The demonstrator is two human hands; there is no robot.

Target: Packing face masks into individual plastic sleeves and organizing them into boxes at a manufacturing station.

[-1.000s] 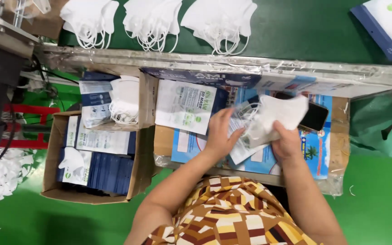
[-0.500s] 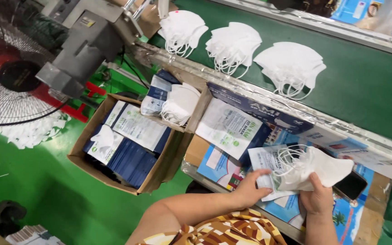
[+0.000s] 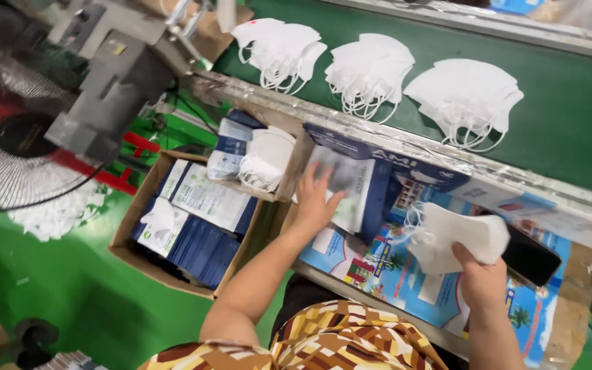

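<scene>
My right hand [image 3: 481,277] grips a stack of white folded face masks [image 3: 457,236], their ear loops hanging to the left. My left hand [image 3: 316,199] lies fingers spread on a clear plastic pouch [image 3: 347,185] that tops a pile of pouches in the tray in front of me. Three fanned piles of white masks [image 3: 371,72] lie on the green conveyor belt [image 3: 570,130] beyond the tray.
A dark phone [image 3: 530,257] lies on the colourful printed sheet [image 3: 392,274] by my right hand. At left an open cardboard box [image 3: 173,226] holds blue-and-white packets, with a smaller box of masks [image 3: 262,161] behind it. A grey machine [image 3: 114,75] and a fan [image 3: 8,137] stand at far left.
My left hand has let go of the mask stack and reached left onto the pile of pouches. My right hand now holds the masks alone. The view has swung left.
</scene>
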